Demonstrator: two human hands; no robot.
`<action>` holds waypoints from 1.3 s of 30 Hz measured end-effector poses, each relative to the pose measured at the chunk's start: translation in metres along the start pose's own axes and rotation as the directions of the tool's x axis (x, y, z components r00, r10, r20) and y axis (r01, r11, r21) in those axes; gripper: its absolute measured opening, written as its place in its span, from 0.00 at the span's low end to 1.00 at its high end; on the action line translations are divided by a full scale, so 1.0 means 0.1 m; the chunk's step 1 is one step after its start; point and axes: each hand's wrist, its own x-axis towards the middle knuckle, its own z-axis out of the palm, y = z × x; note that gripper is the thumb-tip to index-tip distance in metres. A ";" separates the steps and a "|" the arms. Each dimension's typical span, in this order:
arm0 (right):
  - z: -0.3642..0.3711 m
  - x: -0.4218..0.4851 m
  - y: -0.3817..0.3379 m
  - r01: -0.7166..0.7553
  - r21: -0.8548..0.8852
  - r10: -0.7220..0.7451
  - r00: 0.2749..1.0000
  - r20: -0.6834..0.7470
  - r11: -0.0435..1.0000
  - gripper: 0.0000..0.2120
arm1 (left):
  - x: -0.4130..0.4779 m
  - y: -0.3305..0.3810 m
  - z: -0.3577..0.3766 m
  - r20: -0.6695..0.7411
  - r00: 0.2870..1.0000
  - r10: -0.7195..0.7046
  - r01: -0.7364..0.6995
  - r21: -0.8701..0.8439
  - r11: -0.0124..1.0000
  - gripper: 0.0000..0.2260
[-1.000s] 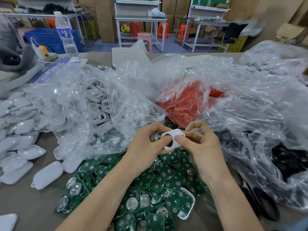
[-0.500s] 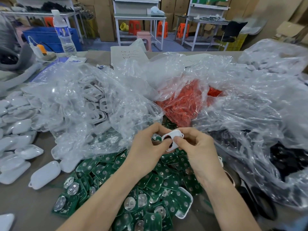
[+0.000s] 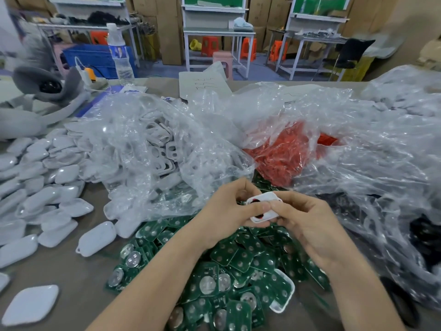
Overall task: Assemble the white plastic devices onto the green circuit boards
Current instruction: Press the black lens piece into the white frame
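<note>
Grip: left hand [image 3: 224,211] and right hand [image 3: 307,220] pinch one white casing [image 3: 268,215] — green circuit boards [image 3: 238,259] heaped below.

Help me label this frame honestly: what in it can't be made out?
Head view:
- White shell: its middle is covered by the thumbs of the left hand and right hand, so whether a board sits inside is unclear.
- Dark parts: veiled by the crumpled clear bag and cut by the right edge.
- Writing on the white sheet: too small to read.
</note>
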 end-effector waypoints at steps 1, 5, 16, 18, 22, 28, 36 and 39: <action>-0.02 -0.04 -0.06 -0.011 0.011 0.011 0.999 0.038 1.000 0.11 | 0.00 0.01 -0.02 0.013 1.000 -0.003 0.004 -0.038 0.999 0.07; -0.03 0.02 -0.44 0.065 -0.340 -0.085 0.995 -0.044 0.938 0.13 | 0.02 0.01 -0.07 0.024 0.998 -0.054 0.057 -0.125 0.990 0.07; 0.58 2.22 -0.71 0.149 -0.983 -0.181 0.975 0.129 0.105 0.14 | 0.03 0.07 -0.14 -0.041 0.997 -0.072 0.064 -0.158 0.985 0.09; 0.69 2.31 -0.67 0.209 -0.976 -0.133 0.967 0.216 -0.064 0.15 | 0.03 0.07 -0.16 -0.046 0.996 -0.080 0.070 -0.189 0.980 0.07; 0.78 2.26 -0.74 0.185 -0.962 0.040 0.983 0.181 -0.199 0.11 | 0.05 0.05 -0.18 -0.049 0.994 -0.096 0.082 -0.244 0.966 0.06; 0.62 2.05 -0.86 0.156 -0.966 0.073 0.987 0.144 -0.205 0.13 | 0.06 0.08 -0.16 -0.048 0.983 -0.176 0.147 -0.364 0.920 0.07; 0.49 1.76 -0.79 0.210 -0.958 -0.001 0.977 0.215 -0.196 0.07 | 0.06 0.12 -0.15 0.024 0.973 -0.231 0.211 -0.504 0.838 0.11; 0.49 1.77 -0.74 0.215 -0.962 -0.004 0.976 0.219 -0.167 0.04 | 0.05 0.12 -0.15 0.014 0.972 -0.233 0.209 -0.501 0.840 0.12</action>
